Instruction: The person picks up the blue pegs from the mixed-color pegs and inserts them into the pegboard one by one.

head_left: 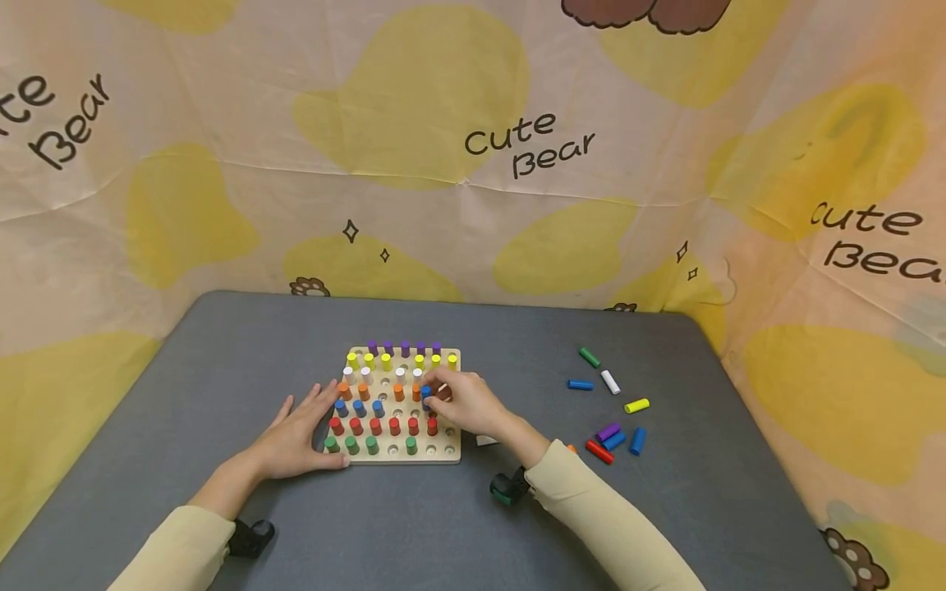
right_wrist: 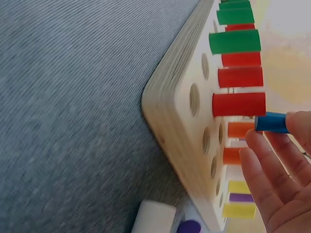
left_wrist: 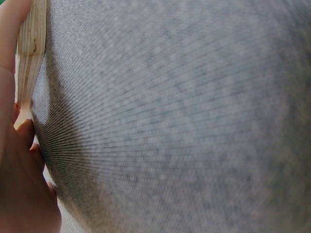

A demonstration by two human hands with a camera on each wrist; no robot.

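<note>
A wooden pegboard [head_left: 402,461] lies on the table with rows of purple, yellow, white, orange, blue, red and green pegs standing in it. My right hand [head_left: 469,402] pinches a blue peg [head_left: 426,392] between thumb and fingers over the board's right half. In the right wrist view this blue peg [right_wrist: 272,122] is held just beyond a red peg [right_wrist: 239,104], above the board's surface. My left hand [head_left: 296,435] rests at the board's left edge, fingers extended and thumb by the front left corner. Empty holes show in several rows.
Loose pegs lie on the grey table [head_left: 665,525] to the right, among them a green peg [head_left: 589,357], a yellow peg [head_left: 636,405] and a red peg [head_left: 599,451]. One white peg [head_left: 486,441] lies beside the board, partly under my right wrist. A printed cloth [head_left: 414,98] hangs behind.
</note>
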